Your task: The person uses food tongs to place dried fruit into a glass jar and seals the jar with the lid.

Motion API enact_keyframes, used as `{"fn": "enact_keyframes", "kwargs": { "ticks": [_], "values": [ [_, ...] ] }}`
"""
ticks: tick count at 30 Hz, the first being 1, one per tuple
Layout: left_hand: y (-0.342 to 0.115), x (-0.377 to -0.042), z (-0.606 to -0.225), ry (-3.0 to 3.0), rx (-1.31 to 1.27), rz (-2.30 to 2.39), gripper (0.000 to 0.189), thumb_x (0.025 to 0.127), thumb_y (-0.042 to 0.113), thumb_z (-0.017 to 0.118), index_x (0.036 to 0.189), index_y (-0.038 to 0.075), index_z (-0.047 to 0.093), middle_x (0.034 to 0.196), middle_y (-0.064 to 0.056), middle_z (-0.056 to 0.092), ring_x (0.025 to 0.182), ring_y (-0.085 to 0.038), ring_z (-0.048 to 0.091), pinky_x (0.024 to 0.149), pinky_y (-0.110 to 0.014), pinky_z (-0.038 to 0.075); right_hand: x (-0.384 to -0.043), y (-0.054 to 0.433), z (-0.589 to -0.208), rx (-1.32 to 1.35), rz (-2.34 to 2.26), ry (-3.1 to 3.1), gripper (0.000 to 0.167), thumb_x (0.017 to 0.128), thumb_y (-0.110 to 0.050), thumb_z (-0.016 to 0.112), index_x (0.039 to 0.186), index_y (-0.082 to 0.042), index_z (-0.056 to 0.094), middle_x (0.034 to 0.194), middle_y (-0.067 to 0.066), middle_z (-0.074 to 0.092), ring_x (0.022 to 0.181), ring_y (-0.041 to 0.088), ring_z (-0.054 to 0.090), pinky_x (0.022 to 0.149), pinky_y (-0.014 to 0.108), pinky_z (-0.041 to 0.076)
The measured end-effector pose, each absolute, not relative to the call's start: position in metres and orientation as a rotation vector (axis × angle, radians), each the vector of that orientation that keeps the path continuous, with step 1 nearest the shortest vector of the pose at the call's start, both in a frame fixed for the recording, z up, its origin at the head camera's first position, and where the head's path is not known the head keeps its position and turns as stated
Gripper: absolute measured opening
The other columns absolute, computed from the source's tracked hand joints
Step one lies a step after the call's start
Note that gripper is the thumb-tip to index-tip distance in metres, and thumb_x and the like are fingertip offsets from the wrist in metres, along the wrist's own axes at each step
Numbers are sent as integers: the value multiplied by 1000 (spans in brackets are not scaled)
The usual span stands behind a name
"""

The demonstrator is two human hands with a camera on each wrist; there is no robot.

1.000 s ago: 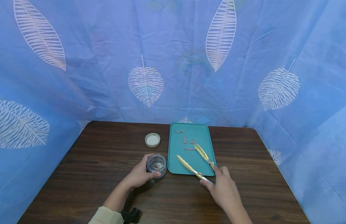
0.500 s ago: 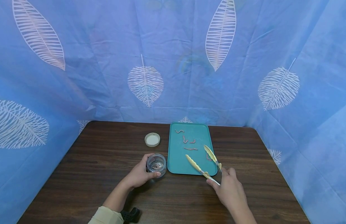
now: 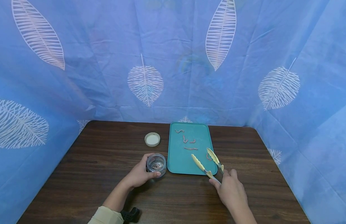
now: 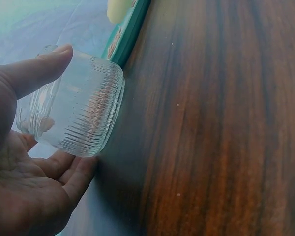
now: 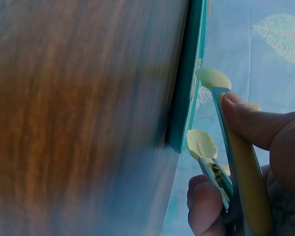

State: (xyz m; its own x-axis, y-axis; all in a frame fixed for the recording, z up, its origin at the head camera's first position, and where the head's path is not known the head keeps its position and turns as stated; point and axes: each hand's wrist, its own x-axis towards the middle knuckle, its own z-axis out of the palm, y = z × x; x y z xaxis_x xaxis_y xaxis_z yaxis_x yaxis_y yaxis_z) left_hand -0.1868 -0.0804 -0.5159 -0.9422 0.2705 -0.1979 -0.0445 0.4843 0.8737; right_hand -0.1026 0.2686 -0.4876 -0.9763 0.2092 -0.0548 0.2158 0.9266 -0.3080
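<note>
My left hand [image 3: 140, 173] grips a clear glass jar [image 3: 156, 165], thumb on the near side and fingers round the far side. In the left wrist view the jar [image 4: 88, 108] shows a ribbed lower wall and something pinkish inside. My right hand [image 3: 231, 189] holds tongs [image 3: 214, 181] with pale yellow scalloped tips, spread apart over the near right part of a teal tray [image 3: 178, 166]. A curled pink worm [image 3: 208, 157] lies beside the right tip. Several more worms lie farther back, one stretched straight [image 3: 191, 148]. In the right wrist view, thumb and fingers wrap the tongs [image 5: 248, 182].
A round lid [image 3: 152, 139] with a white inside lies behind the jar, left of the tray. The dark wooden table [image 3: 86, 161] ends at a blue leaf-print cloth [image 3: 173, 87] at the back and sides. A black wristband [image 3: 130, 215] shows at the left wrist.
My right hand has drawn the spread tongs right and toward me, from the middle of the tray to near the curled worm at its right edge. The left hand and jar have stayed put.
</note>
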Motion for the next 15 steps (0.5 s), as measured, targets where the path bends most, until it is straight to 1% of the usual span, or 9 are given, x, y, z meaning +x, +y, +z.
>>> {"fn": "enact_keyframes", "kwargs": {
  "ticks": [7,15],
  "values": [
    [-81,-187,-515,2425,189,1443,88,90,31,91,161,18,41,156,-18,57,148,-45,52,118,-69,42,-104,270,-485,374,-438,3073,77,102,-43,76,141,20,56,109,24,54,62,25,56,55,45,52],
    [-81,-187,-516,2425,185,1444,87,91,31,91,161,18,41,157,-18,56,149,-46,51,118,-69,41,-106,274,-485,378,-407,3105,70,101,-42,78,136,16,62,108,23,57,61,29,58,54,48,53]
  ]
}}
